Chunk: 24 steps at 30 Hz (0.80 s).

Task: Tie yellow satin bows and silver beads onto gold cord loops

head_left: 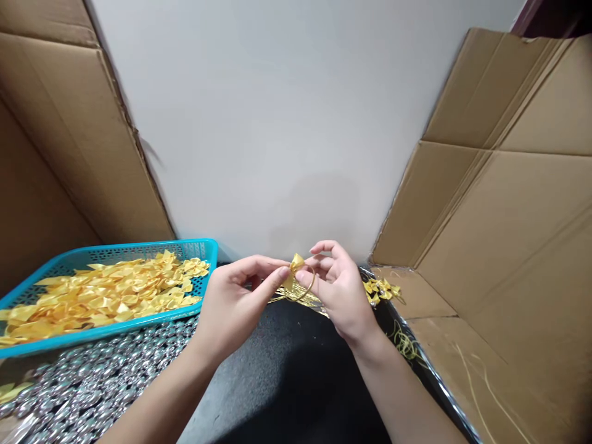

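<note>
Over the dark table, a small yellow satin ribbon bow (296, 263) is held up between both hands. My left hand (243, 296) pinches its left side between thumb and index finger. From the right, my right hand (340, 290) presses the bow with its thumb, the other fingers curled loosely behind. A thin gold elastic cord (312, 290) curves in a loop by the right thumb and hangs below the bow. Whether the cord is fastened to the bow is hidden by the fingers. Behind and beneath the hands lies a bundle of shiny gold cords (303, 296).
At left, a blue plastic basket (213, 259) holds many yellow ribbon pieces, beside a silver beaded mat (115, 370). Finished-looking yellow bows (382, 290) and loose cord (404, 342) lie right. Cardboard panels (499, 203) and a pale wall (277, 123) enclose the dark table (259, 370).
</note>
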Tool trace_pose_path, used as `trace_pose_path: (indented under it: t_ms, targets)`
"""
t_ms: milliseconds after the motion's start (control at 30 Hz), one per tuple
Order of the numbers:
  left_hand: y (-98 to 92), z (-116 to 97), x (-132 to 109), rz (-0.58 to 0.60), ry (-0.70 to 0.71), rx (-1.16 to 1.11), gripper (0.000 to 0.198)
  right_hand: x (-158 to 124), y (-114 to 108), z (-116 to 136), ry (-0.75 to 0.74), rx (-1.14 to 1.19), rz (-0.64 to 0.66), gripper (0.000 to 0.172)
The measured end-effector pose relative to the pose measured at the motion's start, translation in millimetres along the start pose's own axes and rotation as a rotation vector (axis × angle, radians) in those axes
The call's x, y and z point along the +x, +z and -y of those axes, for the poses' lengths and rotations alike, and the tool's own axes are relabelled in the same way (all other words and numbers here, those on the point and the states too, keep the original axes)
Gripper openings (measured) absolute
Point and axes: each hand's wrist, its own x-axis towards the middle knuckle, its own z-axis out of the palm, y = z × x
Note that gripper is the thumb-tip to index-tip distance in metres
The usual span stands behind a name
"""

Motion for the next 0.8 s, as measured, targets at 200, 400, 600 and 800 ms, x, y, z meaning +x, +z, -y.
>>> trace_pose_path:
  t_ms: [200, 400, 600, 800]
  targets:
    - [-2.0, 0.7, 4.0, 0.081, -0.087, -0.167, 0.018, 6.4, -4.0, 1.6, 0.174, 0.269, 0.082, 0.043]
    - [-2.8, 0.6, 3.5, 0.082, -0.052, -0.106, 0.017, 6.8, -4.9, 3.9, 0.187, 0.202, 0.072, 0.044]
    - [-2.7, -3.2, -0.9, -0.019, 0.179, 0.170, 0.010, -3.2, -2.6, 5.1, -0.115, -0.254, -0.048, 0.033]
    - [-2.2, -1.4, -2.4, -0.041, 0.318, 0.255, 0.008, -6.2, 2.2, 3.8, -0.263, -0.427, -0.121, 0.028]
